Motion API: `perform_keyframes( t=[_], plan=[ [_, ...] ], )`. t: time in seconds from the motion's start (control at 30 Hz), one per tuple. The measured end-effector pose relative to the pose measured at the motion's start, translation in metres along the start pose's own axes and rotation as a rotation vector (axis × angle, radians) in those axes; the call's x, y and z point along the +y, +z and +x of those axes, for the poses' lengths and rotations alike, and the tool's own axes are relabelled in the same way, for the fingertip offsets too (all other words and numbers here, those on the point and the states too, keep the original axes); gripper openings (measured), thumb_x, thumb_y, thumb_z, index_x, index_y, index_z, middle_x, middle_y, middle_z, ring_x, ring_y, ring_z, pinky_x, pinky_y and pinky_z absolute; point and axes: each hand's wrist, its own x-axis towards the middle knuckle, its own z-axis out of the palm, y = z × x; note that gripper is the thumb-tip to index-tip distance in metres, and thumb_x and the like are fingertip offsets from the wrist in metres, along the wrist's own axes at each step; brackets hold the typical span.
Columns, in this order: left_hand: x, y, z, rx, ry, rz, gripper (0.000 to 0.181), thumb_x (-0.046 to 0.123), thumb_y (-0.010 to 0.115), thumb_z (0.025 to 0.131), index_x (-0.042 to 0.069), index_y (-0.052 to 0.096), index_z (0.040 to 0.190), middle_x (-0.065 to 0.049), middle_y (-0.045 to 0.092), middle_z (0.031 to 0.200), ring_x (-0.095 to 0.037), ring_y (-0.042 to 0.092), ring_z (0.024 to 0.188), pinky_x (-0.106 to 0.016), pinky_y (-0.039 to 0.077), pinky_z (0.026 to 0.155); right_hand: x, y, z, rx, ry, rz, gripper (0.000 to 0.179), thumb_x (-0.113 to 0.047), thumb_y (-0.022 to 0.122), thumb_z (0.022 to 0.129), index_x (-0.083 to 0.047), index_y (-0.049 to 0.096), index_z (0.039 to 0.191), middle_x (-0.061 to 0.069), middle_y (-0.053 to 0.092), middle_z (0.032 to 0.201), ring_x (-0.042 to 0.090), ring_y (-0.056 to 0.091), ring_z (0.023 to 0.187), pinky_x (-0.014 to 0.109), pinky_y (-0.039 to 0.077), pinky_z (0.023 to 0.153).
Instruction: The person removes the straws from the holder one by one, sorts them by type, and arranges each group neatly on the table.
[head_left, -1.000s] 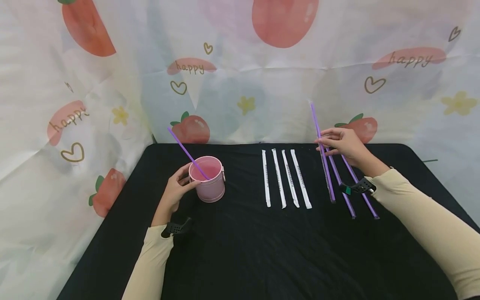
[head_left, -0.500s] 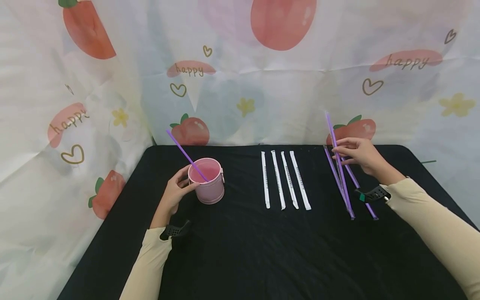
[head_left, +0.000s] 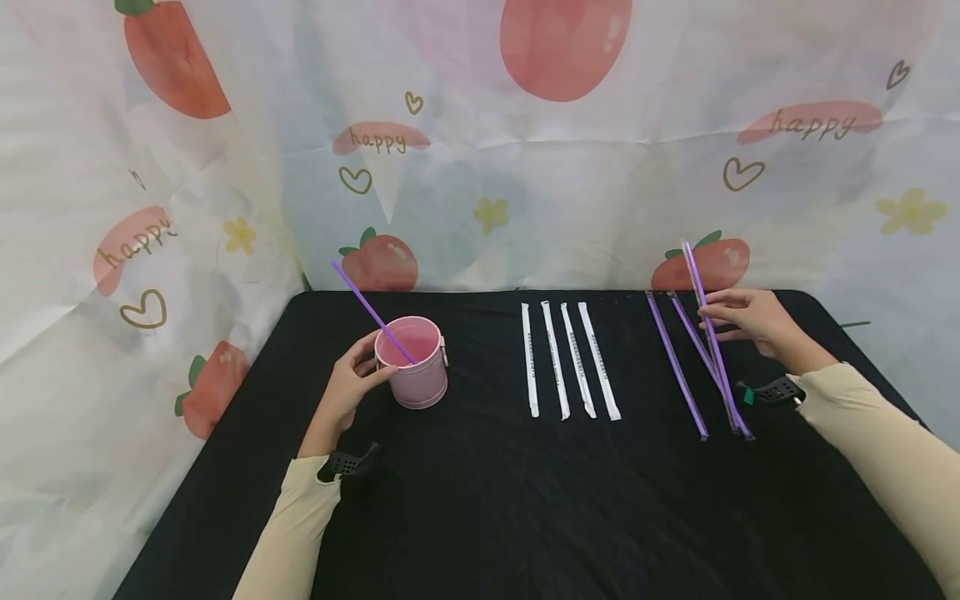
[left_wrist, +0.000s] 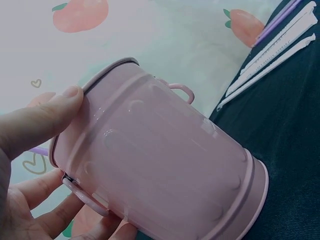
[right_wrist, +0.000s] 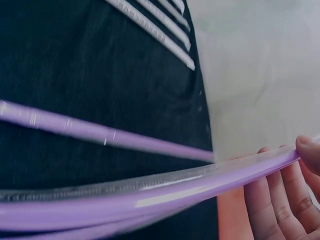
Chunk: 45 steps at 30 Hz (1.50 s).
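Note:
On the left, my left hand (head_left: 352,379) grips a small pink bucket (head_left: 422,386), its thumb at the rim and the other fingers along the side by a small handle (left_wrist: 85,196). A bare purple straw (head_left: 360,293) leans out of the bucket. My right hand (head_left: 757,321) pinches a purple straw in a clear wrapper (head_left: 695,271) near its upper part. That straw stands tilted, its low end over the lower end of another wrapped purple straw (head_left: 690,329). Left of these lies a third wrapped purple straw (head_left: 677,367), apart from them.
Several white paper-wrapped straws (head_left: 557,361) lie in a row between the bucket and the purple straws. A black cloth (head_left: 480,500) covers the table. Behind and to the left hangs a printed curtain (head_left: 450,183) with fruit and hearts.
My right hand has carried the wrapped purple straw rightward and slightly down, from left of the lying purple straws to over the rightmost one. The left hand and bucket stay put.

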Motion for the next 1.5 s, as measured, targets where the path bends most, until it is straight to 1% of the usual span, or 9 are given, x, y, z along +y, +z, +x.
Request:
perform_keyframes(
  t=[0.2,0.43,0.77,0.87,0.93,1.07,1.13,1.33,1.5],
  plan=[
    [0.0,0.0,0.001,-0.001,0.001,-0.001,0.063,0.0,0.064,0.085,0.007,0.038,0.142,-0.019,0.042,0.14,-0.036,0.048,0.121,-0.009,0.046,0.083,0.015,-0.012,0.002,0.001,0.035,-0.02,0.014,-0.018,0.061,0.091,-0.032,0.064,0.087,-0.023,0.067,0.076,0.001,0.068,0.072,0.022,0.058,0.062],
    [0.001,0.0,0.001,0.001,-0.006,0.001,0.064,0.001,0.065,0.085,0.007,0.038,0.142,-0.018,0.043,0.14,-0.036,0.048,0.122,-0.009,0.046,0.083,0.032,-0.023,0.005,0.008,0.087,-0.107,0.008,-0.024,0.063,0.09,-0.032,0.061,0.089,-0.025,0.065,0.074,-0.004,0.063,0.073,0.025,0.059,0.066],
    [0.003,0.0,-0.002,-0.007,-0.025,0.023,0.064,0.004,0.064,0.086,0.008,0.036,0.144,-0.017,0.041,0.143,-0.037,0.045,0.127,-0.01,0.044,0.086,0.038,-0.037,0.0,-0.003,0.123,-0.113,0.018,-0.022,0.064,0.089,-0.038,0.061,0.08,-0.022,0.067,0.075,-0.002,0.063,0.071,0.027,0.059,0.065],
    [0.003,0.0,-0.002,-0.007,-0.025,0.032,0.064,0.004,0.064,0.086,0.009,0.036,0.143,-0.017,0.041,0.143,-0.036,0.046,0.127,-0.014,0.045,0.089,0.038,-0.04,0.0,-0.012,0.131,-0.119,0.018,-0.022,0.064,0.089,-0.038,0.06,0.081,-0.022,0.067,0.075,-0.003,0.063,0.072,0.028,0.06,0.066],
    [0.003,-0.001,-0.002,-0.007,-0.023,0.035,0.063,0.004,0.064,0.086,0.009,0.036,0.143,-0.017,0.041,0.143,-0.036,0.046,0.127,-0.022,0.045,0.096,0.039,-0.042,0.0,-0.018,0.138,-0.128,0.017,-0.023,0.064,0.09,-0.037,0.06,0.082,-0.022,0.067,0.075,-0.003,0.063,0.072,0.028,0.06,0.066],
    [0.003,-0.001,-0.002,-0.011,-0.026,0.03,0.063,0.005,0.064,0.087,0.009,0.036,0.143,-0.017,0.04,0.143,-0.037,0.044,0.129,-0.045,0.039,0.108,0.041,-0.044,0.001,-0.028,0.146,-0.155,0.008,-0.022,0.062,0.091,-0.029,0.061,0.09,-0.022,0.067,0.075,-0.002,0.063,0.072,0.029,0.06,0.067],
    [0.003,0.0,-0.002,-0.013,-0.029,0.025,0.063,0.005,0.063,0.087,0.008,0.035,0.144,-0.018,0.039,0.144,-0.037,0.043,0.13,-0.05,0.036,0.11,0.043,-0.044,0.002,-0.029,0.151,-0.173,0.005,-0.021,0.062,0.091,-0.022,0.062,0.096,-0.022,0.066,0.075,-0.002,0.063,0.072,0.03,0.06,0.067],
    [0.002,0.0,-0.002,-0.011,-0.034,0.032,0.063,0.006,0.064,0.087,0.01,0.036,0.144,-0.016,0.04,0.144,-0.036,0.045,0.128,-0.041,0.041,0.106,0.047,-0.043,0.004,-0.027,0.156,-0.218,0.027,-0.02,0.062,0.091,0.0,0.06,0.109,-0.02,0.067,0.076,-0.001,0.063,0.071,0.033,0.06,0.068],
    [0.003,0.001,-0.002,-0.005,-0.037,0.036,0.063,0.006,0.064,0.087,0.01,0.036,0.143,-0.015,0.041,0.143,-0.035,0.046,0.127,-0.039,0.042,0.104,0.052,-0.044,0.006,-0.04,0.155,-0.201,0.025,-0.02,0.061,0.092,-0.001,0.061,0.108,-0.019,0.067,0.077,0.0,0.063,0.071,0.033,0.06,0.068]
  ],
)
